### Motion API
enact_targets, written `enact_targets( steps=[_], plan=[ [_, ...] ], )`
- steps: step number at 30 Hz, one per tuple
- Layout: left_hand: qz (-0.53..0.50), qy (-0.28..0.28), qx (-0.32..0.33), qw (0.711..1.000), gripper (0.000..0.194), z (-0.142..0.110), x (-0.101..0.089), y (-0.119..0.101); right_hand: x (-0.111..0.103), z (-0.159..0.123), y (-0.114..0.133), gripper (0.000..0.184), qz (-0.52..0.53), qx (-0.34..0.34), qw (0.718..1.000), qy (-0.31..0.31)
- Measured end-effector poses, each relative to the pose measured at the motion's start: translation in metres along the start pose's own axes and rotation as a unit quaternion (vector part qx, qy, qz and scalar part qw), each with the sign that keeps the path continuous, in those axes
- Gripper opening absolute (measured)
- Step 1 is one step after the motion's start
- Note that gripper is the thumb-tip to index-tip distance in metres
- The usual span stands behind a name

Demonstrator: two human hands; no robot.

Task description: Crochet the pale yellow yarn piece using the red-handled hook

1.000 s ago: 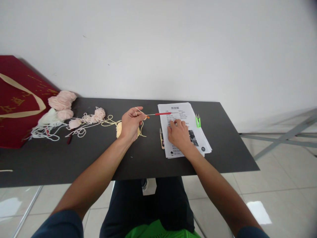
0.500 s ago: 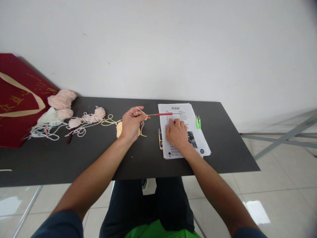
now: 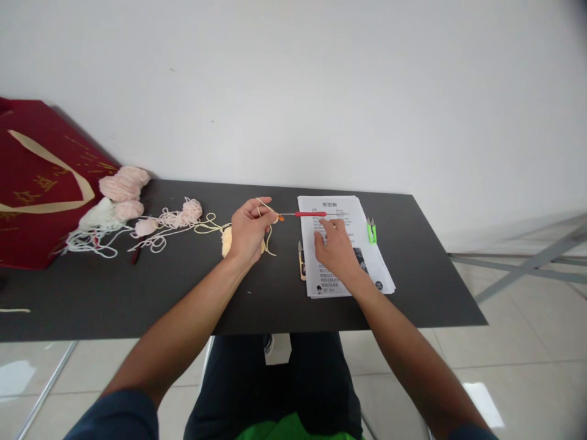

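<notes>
My left hand rests on the black table, fingers closed on a cream crochet piece and its yarn strand. A red-handled crochet hook sticks out to the right from that hand, over the top of a printed paper sheet. My right hand lies on the sheet, its fingers stretched out with the forefinger tip on the printed lines. Cream yarn trails left from the crochet piece across the table.
Pink and white yarn balls with loose strands lie at the table's left, beside a dark red bag. Green thread snips sit by the sheet's right edge, another small cutter at its left. White wall behind; tiled floor below.
My right hand has slid slightly up the sheet. The view has shifted a little, so everything sits slightly further right. My left hand has kept its hold.
</notes>
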State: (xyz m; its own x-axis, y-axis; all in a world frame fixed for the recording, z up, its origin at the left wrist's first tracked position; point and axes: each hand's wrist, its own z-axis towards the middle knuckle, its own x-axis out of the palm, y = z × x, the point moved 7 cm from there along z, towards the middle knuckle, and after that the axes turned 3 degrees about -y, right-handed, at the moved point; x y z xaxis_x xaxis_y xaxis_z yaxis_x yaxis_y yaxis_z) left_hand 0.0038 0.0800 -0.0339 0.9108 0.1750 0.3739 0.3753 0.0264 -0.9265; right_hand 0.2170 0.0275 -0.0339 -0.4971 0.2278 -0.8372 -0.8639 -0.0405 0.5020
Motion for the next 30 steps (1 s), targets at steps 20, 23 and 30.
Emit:
enact_targets(
  steps=[20, 23, 30],
  plan=[
    [0.067, 0.008, 0.138, 0.988, 0.035, -0.002, -0.004, -0.038, 0.019, 0.037, 0.067, 0.029, 0.637, 0.071, 0.767, -0.032],
    [0.049, 0.026, 0.13, 0.99, 0.04, -0.005, -0.002, -0.038, 0.023, 0.033, 0.061, 0.027, 0.659, 0.079, 0.746, -0.052],
    [0.061, 0.028, 0.128, 0.99, 0.041, -0.008, 0.0, -0.036, 0.028, 0.025, 0.064, 0.026, 0.673, 0.104, 0.731, -0.029]
  ],
)
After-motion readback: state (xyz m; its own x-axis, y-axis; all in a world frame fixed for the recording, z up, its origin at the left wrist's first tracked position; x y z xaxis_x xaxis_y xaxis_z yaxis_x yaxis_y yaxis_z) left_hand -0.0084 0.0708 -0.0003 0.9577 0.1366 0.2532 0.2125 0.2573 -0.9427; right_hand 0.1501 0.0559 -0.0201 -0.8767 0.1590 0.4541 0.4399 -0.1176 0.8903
